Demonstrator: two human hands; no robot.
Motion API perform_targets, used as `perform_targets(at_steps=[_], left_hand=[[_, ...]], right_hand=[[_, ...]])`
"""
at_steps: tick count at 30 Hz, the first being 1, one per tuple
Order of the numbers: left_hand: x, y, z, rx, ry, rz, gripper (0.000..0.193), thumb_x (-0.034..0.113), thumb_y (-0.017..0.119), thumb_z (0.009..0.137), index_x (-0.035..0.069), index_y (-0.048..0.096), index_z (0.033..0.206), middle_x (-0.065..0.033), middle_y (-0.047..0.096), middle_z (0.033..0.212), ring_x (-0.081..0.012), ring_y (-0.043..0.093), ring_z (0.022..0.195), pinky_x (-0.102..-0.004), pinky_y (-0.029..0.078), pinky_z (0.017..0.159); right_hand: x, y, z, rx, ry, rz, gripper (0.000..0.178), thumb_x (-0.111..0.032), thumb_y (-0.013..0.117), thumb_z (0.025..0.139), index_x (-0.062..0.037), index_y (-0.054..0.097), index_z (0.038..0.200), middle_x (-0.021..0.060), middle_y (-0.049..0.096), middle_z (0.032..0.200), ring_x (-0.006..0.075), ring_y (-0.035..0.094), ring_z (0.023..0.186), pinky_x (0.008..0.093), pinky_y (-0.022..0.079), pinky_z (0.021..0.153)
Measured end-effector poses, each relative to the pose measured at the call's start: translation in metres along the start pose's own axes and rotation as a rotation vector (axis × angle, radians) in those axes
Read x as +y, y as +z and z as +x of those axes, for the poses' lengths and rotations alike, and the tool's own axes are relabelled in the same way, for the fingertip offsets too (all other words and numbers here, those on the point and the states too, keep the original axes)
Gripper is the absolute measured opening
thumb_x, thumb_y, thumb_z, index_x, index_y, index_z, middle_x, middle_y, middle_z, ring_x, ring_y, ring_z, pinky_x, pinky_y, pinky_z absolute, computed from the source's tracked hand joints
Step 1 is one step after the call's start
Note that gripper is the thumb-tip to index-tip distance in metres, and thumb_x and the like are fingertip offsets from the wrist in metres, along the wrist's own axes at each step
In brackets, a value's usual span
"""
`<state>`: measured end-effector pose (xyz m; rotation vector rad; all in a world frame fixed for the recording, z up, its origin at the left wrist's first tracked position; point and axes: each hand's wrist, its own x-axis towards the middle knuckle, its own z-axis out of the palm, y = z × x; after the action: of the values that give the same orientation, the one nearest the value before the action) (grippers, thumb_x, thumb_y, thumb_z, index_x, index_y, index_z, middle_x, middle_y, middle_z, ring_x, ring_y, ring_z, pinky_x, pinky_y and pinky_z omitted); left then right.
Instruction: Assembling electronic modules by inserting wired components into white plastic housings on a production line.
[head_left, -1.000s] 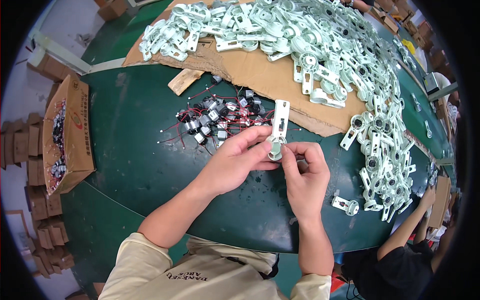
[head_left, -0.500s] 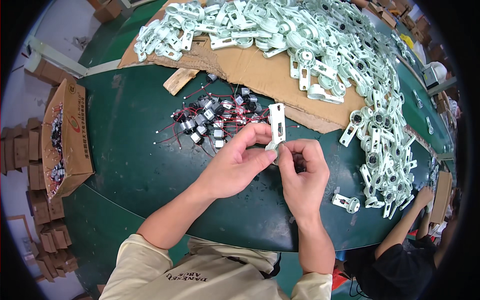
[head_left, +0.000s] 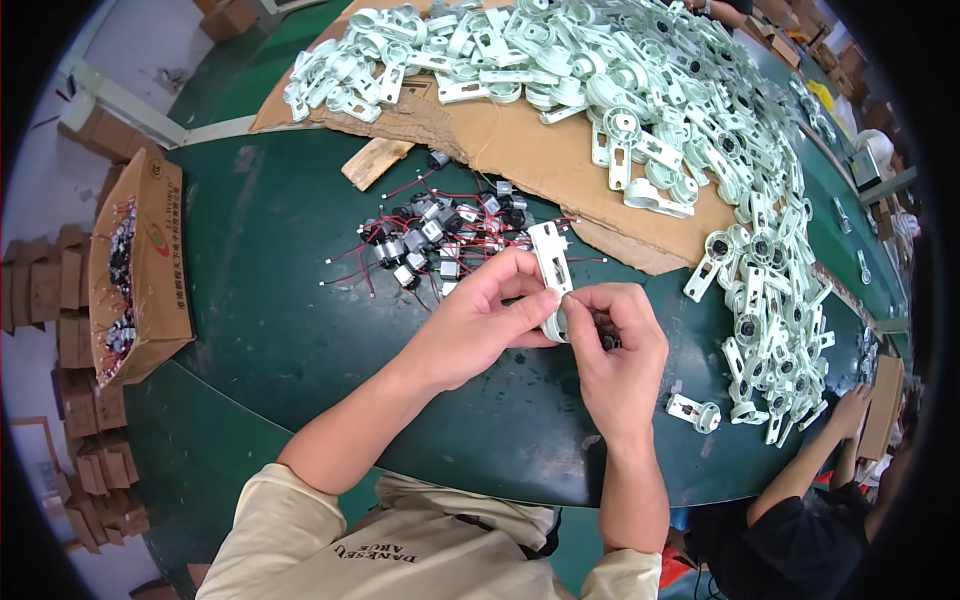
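Between my hands is a pale green plastic housing, its slotted flat arm pointing up and away and its round cup end toward me. My left hand is closed on it, thumb across the joint of arm and cup. My right hand pinches the cup's right side with thumb and forefinger. Something small and dark shows under its curled fingers; I cannot make out what it is. Just beyond lies a heap of small motors with red and black wires.
Many similar housings are piled on a cardboard sheet. More, with black parts inside, run down the right; a single housing lies nearer. A wood block and a carton of motors are left. Another person's arm reaches in right.
The housing has tilted slightly to the left and more of its round cup shows. My hands have shifted a little toward me; the whole view has moved slightly.
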<state>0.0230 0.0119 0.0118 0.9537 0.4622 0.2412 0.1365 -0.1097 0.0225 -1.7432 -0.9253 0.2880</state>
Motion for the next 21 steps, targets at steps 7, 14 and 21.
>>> perform_targets(at_steps=[7,14,21], left_hand=[[0.007,-0.012,0.003,0.040,0.138,-0.086,0.014,0.014,0.055,0.103,0.007,0.051,0.114,-0.0077,0.065,0.113,-0.0162,0.064,0.106,-0.0360,0.056,0.093],[0.014,-0.014,0.002,0.064,0.223,-0.128,0.016,0.012,0.052,0.103,0.005,0.050,0.117,-0.0100,0.065,0.116,-0.0194,0.065,0.108,-0.0367,0.055,0.095],[0.015,-0.011,0.002,0.091,0.238,-0.037,0.021,0.008,0.052,0.102,0.003,0.048,0.122,-0.0128,0.063,0.117,-0.0189,0.064,0.109,-0.0341,0.054,0.094]], right_hand=[[0.004,-0.008,0.004,-0.104,0.067,0.132,0.020,0.000,0.074,0.083,-0.0009,0.067,0.102,0.0089,0.065,0.089,0.0156,0.065,0.077,0.0273,0.052,0.070],[-0.001,-0.014,0.003,-0.185,0.111,0.081,0.028,-0.003,0.075,0.082,-0.0020,0.065,0.108,0.0112,0.068,0.097,0.0199,0.067,0.084,0.0299,0.053,0.075],[-0.001,-0.021,0.005,-0.066,-0.197,-0.256,0.029,-0.002,0.076,0.081,-0.0021,0.067,0.108,0.0098,0.066,0.093,0.0183,0.063,0.074,0.0284,0.052,0.068]])
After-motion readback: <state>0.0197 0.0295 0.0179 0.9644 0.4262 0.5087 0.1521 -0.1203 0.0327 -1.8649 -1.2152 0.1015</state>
